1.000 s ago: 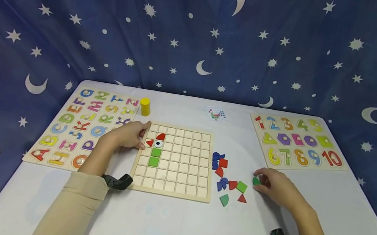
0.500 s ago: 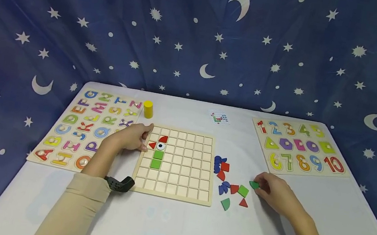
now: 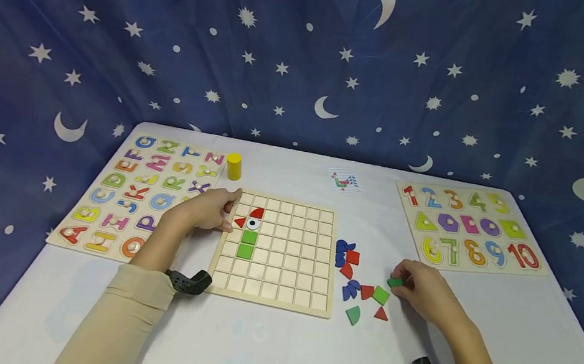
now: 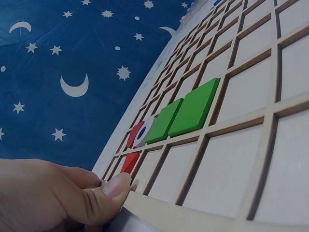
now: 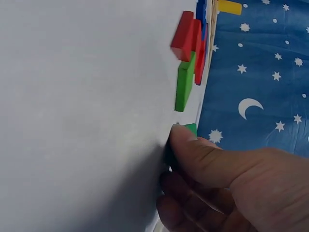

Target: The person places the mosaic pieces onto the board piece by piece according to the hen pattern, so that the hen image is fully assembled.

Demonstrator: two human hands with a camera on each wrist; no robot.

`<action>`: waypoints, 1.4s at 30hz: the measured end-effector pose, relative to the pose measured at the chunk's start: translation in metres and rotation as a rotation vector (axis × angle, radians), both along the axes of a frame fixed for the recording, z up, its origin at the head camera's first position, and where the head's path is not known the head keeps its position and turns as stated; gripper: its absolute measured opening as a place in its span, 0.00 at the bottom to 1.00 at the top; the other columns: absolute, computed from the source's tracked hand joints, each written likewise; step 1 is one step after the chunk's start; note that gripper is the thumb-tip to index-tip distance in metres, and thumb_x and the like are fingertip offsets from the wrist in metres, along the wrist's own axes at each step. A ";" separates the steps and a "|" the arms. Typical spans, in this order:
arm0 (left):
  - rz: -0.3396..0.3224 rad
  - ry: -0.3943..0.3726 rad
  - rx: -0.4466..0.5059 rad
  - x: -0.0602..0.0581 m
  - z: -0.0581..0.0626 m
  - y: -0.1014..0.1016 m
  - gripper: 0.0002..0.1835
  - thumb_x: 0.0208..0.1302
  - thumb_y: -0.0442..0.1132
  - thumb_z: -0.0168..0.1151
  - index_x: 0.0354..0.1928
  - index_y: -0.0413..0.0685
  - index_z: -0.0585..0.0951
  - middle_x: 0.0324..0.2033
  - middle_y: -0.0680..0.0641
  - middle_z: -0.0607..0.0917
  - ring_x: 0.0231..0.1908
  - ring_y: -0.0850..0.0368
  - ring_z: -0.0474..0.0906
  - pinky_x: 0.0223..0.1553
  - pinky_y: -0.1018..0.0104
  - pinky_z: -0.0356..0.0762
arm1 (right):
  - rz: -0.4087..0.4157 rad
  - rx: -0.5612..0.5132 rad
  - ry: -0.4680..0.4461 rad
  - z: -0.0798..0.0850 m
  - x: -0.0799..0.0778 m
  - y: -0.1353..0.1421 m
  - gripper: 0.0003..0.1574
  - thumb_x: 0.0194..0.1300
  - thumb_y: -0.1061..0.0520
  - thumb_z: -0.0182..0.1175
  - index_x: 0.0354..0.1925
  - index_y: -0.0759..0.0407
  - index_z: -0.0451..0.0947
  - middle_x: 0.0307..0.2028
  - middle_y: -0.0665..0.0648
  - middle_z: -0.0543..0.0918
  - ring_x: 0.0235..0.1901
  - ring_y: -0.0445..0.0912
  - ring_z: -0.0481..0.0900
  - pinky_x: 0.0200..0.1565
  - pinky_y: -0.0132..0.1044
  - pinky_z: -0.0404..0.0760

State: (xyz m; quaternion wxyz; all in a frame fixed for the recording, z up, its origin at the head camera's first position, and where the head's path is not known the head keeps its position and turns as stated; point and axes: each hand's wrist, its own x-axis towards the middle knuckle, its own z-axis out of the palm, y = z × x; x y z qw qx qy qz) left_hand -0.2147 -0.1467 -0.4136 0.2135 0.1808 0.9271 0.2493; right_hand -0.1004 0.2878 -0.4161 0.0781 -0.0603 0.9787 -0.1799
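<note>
My left hand (image 3: 207, 209) grips the left edge of a wooden grid board (image 3: 274, 303), thumb on the frame in the left wrist view. On the board's left side lie two green squares (image 3: 247, 244), a white disc with a black dot (image 3: 253, 224), a red quarter-circle (image 3: 257, 213) and a red triangle (image 3: 239, 222). Right of the board, my right hand (image 3: 427, 292) pinches a small green piece (image 3: 394, 282) between thumb and fingers, close to the tabletop; its full outline is partly hidden. Beside it lie a loose green square (image 3: 380, 295) and a red triangle (image 3: 382, 314).
Several blue pieces (image 3: 340, 253), red pieces (image 3: 352, 258) and a green quarter-circle (image 3: 353, 314) lie near the board's right edge. A letter puzzle (image 3: 122, 194), number puzzle (image 3: 466, 230), yellow cylinder (image 3: 234, 166) and picture card (image 3: 344, 180) surround the board.
The green piece turns within my right hand's fingers while that hand stays in about the same place. My left hand keeps its hold on the board. The head view shifts slightly.
</note>
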 end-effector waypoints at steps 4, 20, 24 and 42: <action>-0.003 0.003 -0.009 0.000 0.001 0.000 0.49 0.52 0.40 0.71 0.73 0.42 0.55 0.31 0.47 0.68 0.31 0.55 0.63 0.36 0.63 0.62 | -0.010 -0.021 -0.025 0.004 -0.009 -0.006 0.11 0.52 0.60 0.71 0.32 0.55 0.77 0.28 0.51 0.79 0.31 0.44 0.74 0.39 0.39 0.80; 0.001 -0.010 0.019 0.002 -0.001 -0.001 0.48 0.52 0.39 0.71 0.73 0.42 0.55 0.30 0.47 0.67 0.28 0.55 0.63 0.33 0.64 0.62 | 0.247 -0.216 0.064 0.021 -0.029 -0.128 0.15 0.62 0.59 0.62 0.48 0.53 0.81 0.30 0.47 0.79 0.29 0.40 0.73 0.32 0.32 0.74; -0.009 0.000 0.013 0.001 -0.001 -0.001 0.48 0.52 0.39 0.71 0.73 0.42 0.55 0.29 0.48 0.67 0.28 0.55 0.62 0.33 0.64 0.61 | 0.333 -0.250 0.038 0.020 -0.028 -0.164 0.13 0.62 0.57 0.62 0.46 0.50 0.82 0.30 0.44 0.80 0.30 0.38 0.73 0.32 0.30 0.74; -0.012 0.008 -0.004 -0.002 0.002 -0.001 0.50 0.51 0.39 0.72 0.73 0.42 0.55 0.30 0.48 0.68 0.30 0.56 0.63 0.36 0.63 0.62 | 0.274 -0.371 0.078 -0.004 -0.024 -0.232 0.06 0.59 0.49 0.66 0.34 0.49 0.84 0.23 0.42 0.81 0.22 0.32 0.73 0.27 0.26 0.72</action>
